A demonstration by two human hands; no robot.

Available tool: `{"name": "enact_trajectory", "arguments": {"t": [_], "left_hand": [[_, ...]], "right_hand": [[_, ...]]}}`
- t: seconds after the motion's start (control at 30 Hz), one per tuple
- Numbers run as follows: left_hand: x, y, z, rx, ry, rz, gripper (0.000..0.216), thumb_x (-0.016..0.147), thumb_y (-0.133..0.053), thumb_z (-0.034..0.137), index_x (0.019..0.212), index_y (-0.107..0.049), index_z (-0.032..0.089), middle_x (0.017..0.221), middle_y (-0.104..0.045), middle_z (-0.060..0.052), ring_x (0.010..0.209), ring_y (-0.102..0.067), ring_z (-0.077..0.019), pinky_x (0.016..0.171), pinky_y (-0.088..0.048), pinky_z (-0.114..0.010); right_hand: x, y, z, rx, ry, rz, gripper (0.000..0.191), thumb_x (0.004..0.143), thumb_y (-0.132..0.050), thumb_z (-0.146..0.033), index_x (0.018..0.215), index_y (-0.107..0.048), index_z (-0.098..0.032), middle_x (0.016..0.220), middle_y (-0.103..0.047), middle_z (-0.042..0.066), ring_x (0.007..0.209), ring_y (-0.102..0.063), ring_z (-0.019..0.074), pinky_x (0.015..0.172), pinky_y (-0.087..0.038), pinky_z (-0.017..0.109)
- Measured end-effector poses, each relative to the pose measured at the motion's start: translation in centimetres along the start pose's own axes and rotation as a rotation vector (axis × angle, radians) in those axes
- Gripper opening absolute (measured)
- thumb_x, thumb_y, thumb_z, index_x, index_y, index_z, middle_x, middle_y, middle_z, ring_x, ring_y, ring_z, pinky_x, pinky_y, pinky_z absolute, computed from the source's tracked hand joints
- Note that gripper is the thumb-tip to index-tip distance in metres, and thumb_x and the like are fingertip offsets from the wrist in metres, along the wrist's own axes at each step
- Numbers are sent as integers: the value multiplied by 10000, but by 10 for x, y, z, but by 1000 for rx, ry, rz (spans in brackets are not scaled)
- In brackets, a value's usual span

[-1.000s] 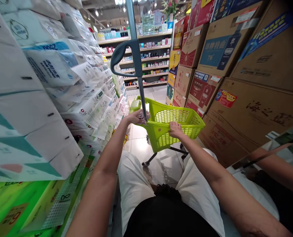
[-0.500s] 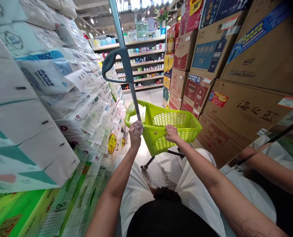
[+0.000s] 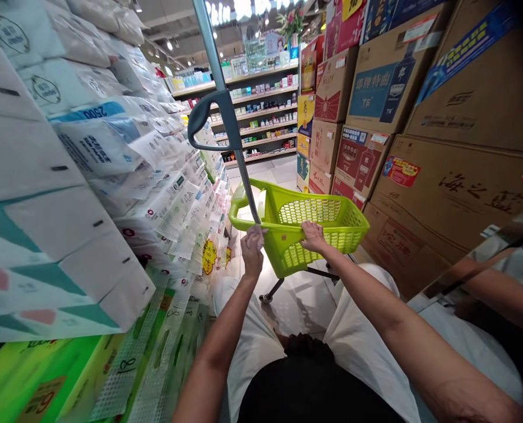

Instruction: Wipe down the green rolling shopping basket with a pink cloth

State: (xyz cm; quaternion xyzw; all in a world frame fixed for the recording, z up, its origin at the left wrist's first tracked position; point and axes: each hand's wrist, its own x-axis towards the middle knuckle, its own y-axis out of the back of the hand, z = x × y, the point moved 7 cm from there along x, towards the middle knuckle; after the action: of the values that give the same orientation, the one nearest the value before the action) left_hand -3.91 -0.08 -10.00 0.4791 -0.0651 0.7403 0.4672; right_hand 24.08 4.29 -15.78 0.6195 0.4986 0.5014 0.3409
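A lime-green shopping basket cart [image 3: 283,258] stands before me on dark wheeled legs. Its grey pole [image 3: 246,182] rises past the left end and carries a looped grey handle [image 3: 212,120]. My left hand [image 3: 252,255] is closed on a crumpled pale cloth [image 3: 255,235], which lies against the basket's rim near the pole's lower part. Over the near rim, my right hand [image 3: 314,237] grips the basket, its fingers curled across the top edge. The inside of the basket is partly visible through its perforated walls.
Stacked packs of tissue paper [image 3: 85,141] line the left side. Printed cardboard cartons [image 3: 455,182] are piled high on the right. Shelves of small goods [image 3: 270,111] stand at the back, with tiled floor [image 3: 279,170] between. A reflective panel [image 3: 499,252] is close at right.
The whole view has shifted slightly, so the cart and both hands appear further right. My left hand with the cloth has moved a little down along the rim; the right hand keeps its hold.
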Motion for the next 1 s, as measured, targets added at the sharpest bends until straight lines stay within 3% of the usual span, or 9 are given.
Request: {"name": "enact_trajectory", "arguments": {"t": [0.07,0.2,0.37,0.47,0.57,0.7,0.77,0.9,1.0], "left_hand": [[6,-3,5,-12,-48,18,452,751,-523,9,1132,-698,178,1240,-549,-148,1229,-577,-288,1055,-528,-471],[37,9,4,-22,-11,240,446,788,-562,48,1195,-698,168,1376,-498,-168,1383,-482,-306,1180,-432,-488],[-1,-6,12,-84,-133,76,250,918,-546,156,1089,-726,178,1318,-592,-157,1358,-534,-296,1165,-456,-531],[-26,-15,15,-123,-224,-61,255,982,-515,229,1100,-738,191,1232,-647,-152,1272,-607,-276,1104,-521,-509],[-11,-7,11,-121,-183,8,224,974,-563,283,1068,-745,193,1222,-642,-157,1274,-606,-284,1114,-512,-519],[14,-5,11,-94,-87,34,206,913,-639,247,1086,-734,191,1338,-599,-167,1420,-496,-307,1223,-392,-553],[0,-14,13,-96,-71,-24,245,894,-634,199,1120,-726,193,1377,-585,-165,1451,-467,-304,1232,-379,-552],[-63,-34,8,-117,11,-96,355,809,-602,94,1127,-729,186,1343,-592,-168,1396,-508,-329,1167,-440,-583],[-89,-41,4,-144,173,-51,421,730,-598,42,1116,-722,156,1290,-579,-190,1305,-563,-344,1109,-492,-566]], "right_hand": [[1,1,-2,0,6,-14,423,761,-605,-268,1175,-535,-223,1257,-593,125,1159,-485,311,994,-359,424],[-4,3,-7,24,13,-30,421,775,-593,-267,1190,-541,-223,1279,-605,117,1188,-494,304,1016,-360,422],[-5,15,-11,28,1,-69,389,809,-570,-321,1184,-579,-223,1264,-645,129,1178,-527,318,991,-378,423],[5,22,-14,83,9,-196,267,895,-460,-377,1036,-631,-228,1074,-713,103,1008,-593,287,915,-407,396],[14,26,-19,136,9,-234,365,974,-301,-355,866,-628,-233,955,-731,66,922,-605,245,913,-420,381],[15,23,-28,181,2,-183,425,1005,-226,-313,809,-597,-242,1002,-743,34,1072,-585,244,1111,-323,485],[12,20,-30,201,-13,-169,433,1009,-222,-314,792,-590,-242,1006,-744,27,1119,-567,249,1158,-256,549],[6,22,-31,221,-28,-154,411,1001,-257,-319,774,-591,-240,1005,-745,15,1112,-560,236,1185,-209,573],[4,28,-31,223,-29,-137,416,1000,-253,-324,756,-578,-235,979,-743,20,1086,-566,233,1183,-225,557]]}}
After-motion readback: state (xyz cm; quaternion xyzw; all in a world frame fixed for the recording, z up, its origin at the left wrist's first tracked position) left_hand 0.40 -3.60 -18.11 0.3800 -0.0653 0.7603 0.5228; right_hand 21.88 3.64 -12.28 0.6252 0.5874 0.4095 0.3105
